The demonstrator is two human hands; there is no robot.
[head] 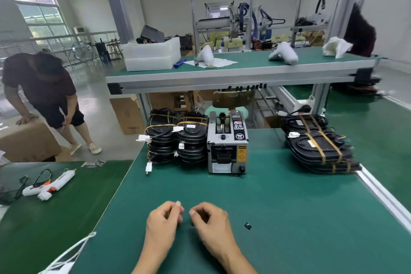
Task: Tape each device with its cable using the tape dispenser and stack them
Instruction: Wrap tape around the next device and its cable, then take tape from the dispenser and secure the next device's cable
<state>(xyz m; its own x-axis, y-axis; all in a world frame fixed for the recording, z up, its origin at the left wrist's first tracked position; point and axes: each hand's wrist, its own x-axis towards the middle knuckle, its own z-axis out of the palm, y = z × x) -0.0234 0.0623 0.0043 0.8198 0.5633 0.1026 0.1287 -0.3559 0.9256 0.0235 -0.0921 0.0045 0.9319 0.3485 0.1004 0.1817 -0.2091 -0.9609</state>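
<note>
Green counter (278, 207): left hand (163, 221) and right hand (208, 220) near edge, fingers curled, holding nothing visible. Tape dispenser (228, 142) straight ahead, far; taped device stacks (176, 138) left of it, stack (318, 142) right, nearer right hand.

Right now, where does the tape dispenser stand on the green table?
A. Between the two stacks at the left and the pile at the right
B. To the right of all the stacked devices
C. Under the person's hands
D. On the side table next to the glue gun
A: the tape dispenser stands just right of the two stacks, and the taped pile lies further right on the green table.
</note>
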